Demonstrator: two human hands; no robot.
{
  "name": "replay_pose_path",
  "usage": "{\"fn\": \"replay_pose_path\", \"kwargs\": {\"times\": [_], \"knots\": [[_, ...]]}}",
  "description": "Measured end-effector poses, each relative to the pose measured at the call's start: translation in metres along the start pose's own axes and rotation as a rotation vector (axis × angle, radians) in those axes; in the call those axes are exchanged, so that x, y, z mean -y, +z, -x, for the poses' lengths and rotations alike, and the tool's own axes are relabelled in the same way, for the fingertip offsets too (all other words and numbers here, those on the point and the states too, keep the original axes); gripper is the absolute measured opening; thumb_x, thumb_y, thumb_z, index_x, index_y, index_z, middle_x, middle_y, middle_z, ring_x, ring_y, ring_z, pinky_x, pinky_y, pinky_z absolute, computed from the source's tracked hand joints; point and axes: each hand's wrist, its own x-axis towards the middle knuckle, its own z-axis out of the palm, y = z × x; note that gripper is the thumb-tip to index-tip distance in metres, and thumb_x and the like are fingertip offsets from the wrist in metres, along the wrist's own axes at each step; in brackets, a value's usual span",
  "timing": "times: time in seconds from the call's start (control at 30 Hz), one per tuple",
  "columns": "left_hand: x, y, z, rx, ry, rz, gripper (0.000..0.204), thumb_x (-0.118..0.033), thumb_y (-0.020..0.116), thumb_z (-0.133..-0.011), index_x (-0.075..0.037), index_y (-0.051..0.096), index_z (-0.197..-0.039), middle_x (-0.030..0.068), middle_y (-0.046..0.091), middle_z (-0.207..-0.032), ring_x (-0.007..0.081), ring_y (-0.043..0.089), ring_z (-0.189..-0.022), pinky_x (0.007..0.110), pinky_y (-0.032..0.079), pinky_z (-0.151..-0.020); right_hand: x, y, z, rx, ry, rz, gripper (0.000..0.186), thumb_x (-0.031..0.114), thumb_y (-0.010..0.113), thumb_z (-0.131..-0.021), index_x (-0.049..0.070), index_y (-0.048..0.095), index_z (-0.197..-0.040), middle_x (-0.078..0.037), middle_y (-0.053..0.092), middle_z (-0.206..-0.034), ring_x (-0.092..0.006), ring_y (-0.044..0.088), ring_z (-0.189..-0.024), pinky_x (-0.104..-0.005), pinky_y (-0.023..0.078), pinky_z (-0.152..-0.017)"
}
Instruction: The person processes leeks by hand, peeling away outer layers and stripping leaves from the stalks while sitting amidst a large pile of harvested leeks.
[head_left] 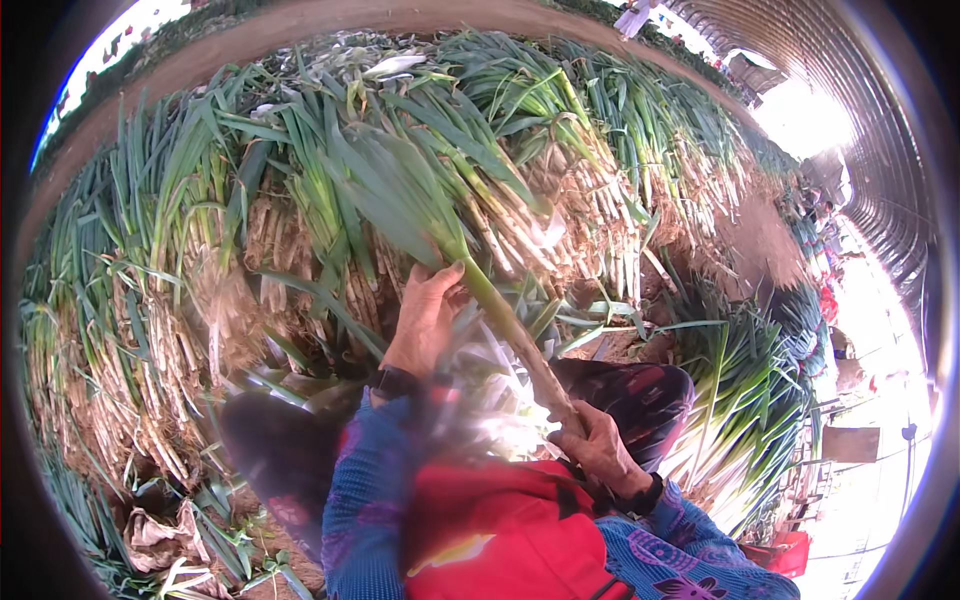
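A long green onion slants across in front of me, its leafy top at the upper left and its brownish lower stalk at the lower right. My left hand is closed at the base of the leaves, thumb against the stalk. Lower down, my right hand wraps its fingers round the stalk's bottom end, so the root end is mostly hidden. Pale stripped skins and leaves lie below the stalk, between my bent knees.
A long heap of unpeeled green onions curves round ahead and to the left. At my right lies a pile of cleaner onions with white stalks. Leaf scraps and a crumpled cloth-like piece are on the ground at lower left.
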Motion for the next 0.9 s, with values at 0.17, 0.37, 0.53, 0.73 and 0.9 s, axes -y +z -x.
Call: {"fn": "replay_pose_path", "kwargs": {"times": [0.17, 0.37, 0.53, 0.73, 0.9], "knots": [[-0.039, 0.001, 0.001, 0.027, 0.059, -0.147, 0.035, -0.008, 0.070, -0.082, -0.014, 0.056, -0.113, -0.0013, 0.063, -0.095, 0.0095, 0.056, -0.076, 0.025, 0.042, -0.060, 0.001, 0.009, -0.019, 0.054, -0.049, 0.021, 0.032, 0.013, 0.069, -0.081, 0.000, 0.060, -0.109, -0.002, 0.054, -0.077, -0.0079, 0.047, -0.071, -0.0276, 0.042, -0.063], [-0.064, -0.019, -0.007, -0.130, 0.186, -0.262, 0.034, -0.008, 0.070, -0.081, -0.013, 0.056, -0.112, -0.0018, 0.064, -0.094, 0.0093, 0.057, -0.077, 0.025, 0.042, -0.061, -0.002, 0.036, -0.052, -0.066, -0.330, 0.127, 0.029, 0.012, 0.071, -0.080, 0.003, 0.061, -0.105, -0.004, 0.051, -0.061, -0.0110, 0.048, -0.055, -0.0301, 0.040, -0.050], [-0.064, -0.019, -0.006, -0.294, 0.326, -0.436, 0.039, -0.004, 0.068, -0.079, -0.007, 0.055, -0.115, 0.0015, 0.062, -0.103, 0.0131, 0.058, -0.089, 0.028, 0.045, -0.073, -0.018, 0.048, -0.072, -0.241, -0.568, 0.231, 0.032, 0.014, 0.073, -0.078, 0.006, 0.060, -0.105, -0.012, 0.057, -0.067, -0.0222, 0.056, -0.055, -0.0345, 0.044, -0.051], [-0.052, -0.047, -0.007, -0.406, 0.408, -0.924, 0.036, -0.003, 0.068, -0.077, -0.001, 0.057, -0.111, 0.0097, 0.065, -0.091, 0.0170, 0.063, -0.082, 0.031, 0.051, -0.069, -0.016, 0.064, -0.080, -0.157, -0.504, 0.327, 0.035, 0.020, 0.072, -0.078, 0.010, 0.059, -0.110, -0.016, 0.062, -0.074, -0.0345, 0.064, -0.069, -0.0400, 0.048, -0.058], [-0.021, 0.025, 0.021, -0.295, 0.579, -1.159, 0.026, -0.010, 0.068, -0.079, -0.002, 0.056, -0.101, 0.0075, 0.064, -0.089, 0.0116, 0.063, -0.072, 0.026, 0.055, -0.061, -0.034, 0.069, -0.097, -0.069, -0.266, 0.378, 0.034, 0.024, 0.067, -0.079, 0.011, 0.060, -0.109, -0.017, 0.063, -0.081, -0.0367, 0.063, -0.076, -0.0431, 0.048, -0.066]]}}
